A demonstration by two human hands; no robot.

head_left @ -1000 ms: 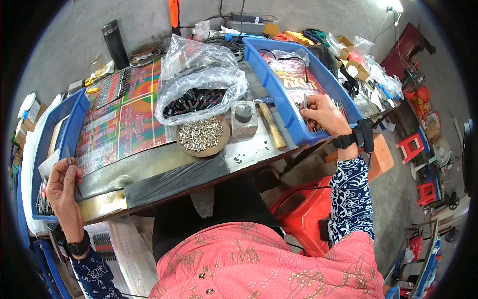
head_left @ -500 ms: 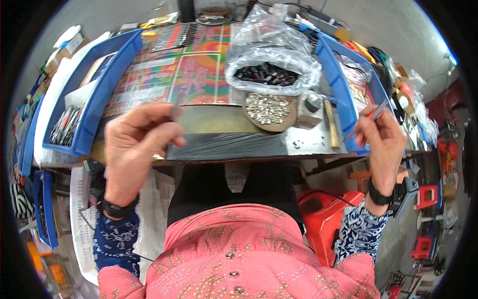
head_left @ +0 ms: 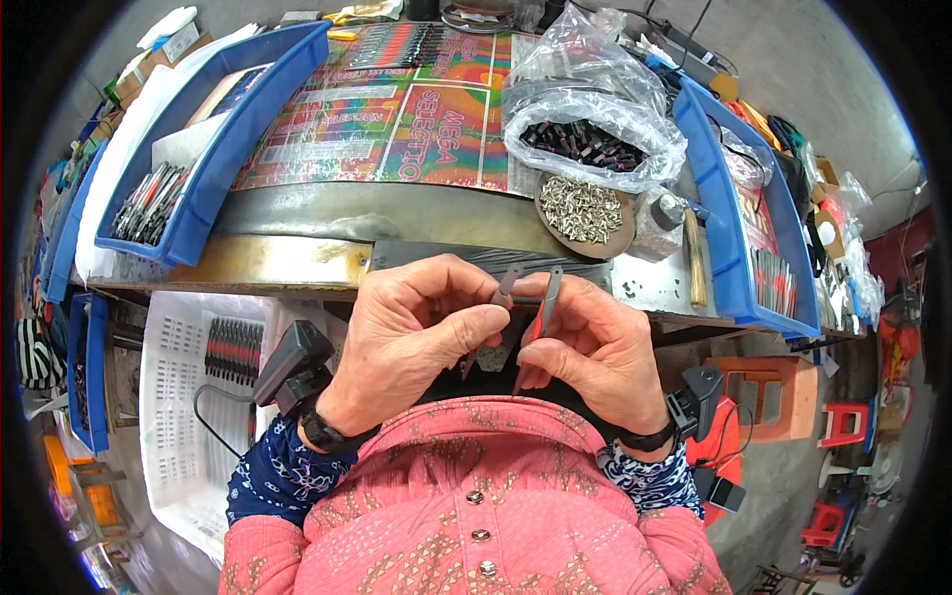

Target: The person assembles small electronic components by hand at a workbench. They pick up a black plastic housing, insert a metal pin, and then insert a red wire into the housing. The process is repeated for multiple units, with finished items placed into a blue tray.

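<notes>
In front of my torso, both hands are close together at the table's near edge. My left hand [head_left: 412, 327] pinches a slim grey metal piece [head_left: 509, 282] between thumb and forefinger; its upper end has a small hole. My right hand [head_left: 595, 347] grips a similar slim grey-and-red metal piece [head_left: 548, 300], upright, with a holed tip. The two upper ends stand side by side, and I cannot tell whether the pieces touch. Just beyond, small silver pins [head_left: 580, 203] fill a round brown dish [head_left: 617, 241]. Behind it, a clear plastic bag [head_left: 585, 89] holds black-and-red parts [head_left: 585, 146].
Blue trays stand left [head_left: 238, 149] and right [head_left: 729, 248], with slim metal pieces in both. A wooden-handled tool [head_left: 695, 263] lies beside a black-capped bottle [head_left: 666, 213]. Below the table at left, a white crate [head_left: 188, 436] holds rows of black-and-red pieces [head_left: 233, 349].
My hands have come from far apart to nearly touching in front of me, each with its metal piece. The view has shifted, so the white crate shows more.
</notes>
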